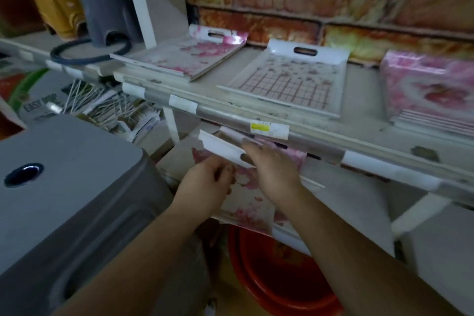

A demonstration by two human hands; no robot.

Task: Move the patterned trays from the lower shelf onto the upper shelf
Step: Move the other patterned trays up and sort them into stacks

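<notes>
Left hand [207,182]: fingers curled at the near-left edge of a pink-flowered tray [246,197] on the lower shelf [346,202]; the grip appears to hold that edge.
Right hand [272,167]: fingers reach under the upper shelf [364,110], onto the raised white handle end of the same tray; the grip pinches this handle, though the fingertips are partly hidden.
Pink-flowered tray: on the lower shelf, its far end tilted up just below the upper shelf's front rail, its near end jutting past the shelf edge.
Upper shelf, left: a flowered tray stack [184,56] with a slotted handle at the far end.
Upper shelf, middle: a grid-patterned tray [289,79], lying flat, handle toward the brick-patterned wall [307,0].
Upper shelf, right: a stack of pink trays [431,92].
Front rail: a yellow-marked price label [269,129].
Near left: a grey lidded bin [64,187].
Below the lower shelf: a red basin [277,282].
</notes>
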